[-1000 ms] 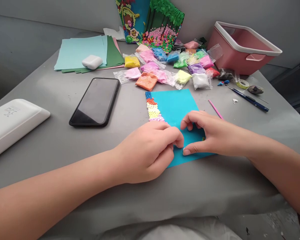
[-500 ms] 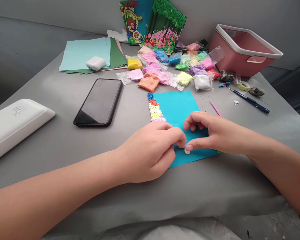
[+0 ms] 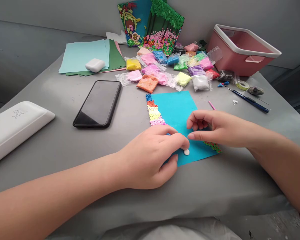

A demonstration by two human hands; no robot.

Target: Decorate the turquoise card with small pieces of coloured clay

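Low in the middle of the frame the left hand point(image 3: 152, 156) rests on the near corner of the turquoise sheet of craft paper point(image 3: 176, 110), fingers curled loosely with the thumb tucked under, gripping nothing I can make out; its fingertips sit just beside a small flat white clay disc point(image 3: 186, 152) lying on the sheet's near edge, probably pinning the paper flat. To the right of it the right hand point(image 3: 215, 128) hovers over the same sheet, fingers bent and close together, thumb pointing toward the disc; whether it pinches anything cannot be told. A strip of small coloured clay dots point(image 3: 153, 111) runs along the sheet's left edge, and a green-and-red patch of dots point(image 3: 213, 146) shows under the right wrist. Left of centre lies a black smartphone point(image 3: 98, 103), face up, and at the far left a white plastic case point(image 3: 13, 126). Farther up, clear bags of coloured clay point(image 3: 170, 68) are heaped within reach, with a pink plastic basket point(image 3: 242, 50) at upper right
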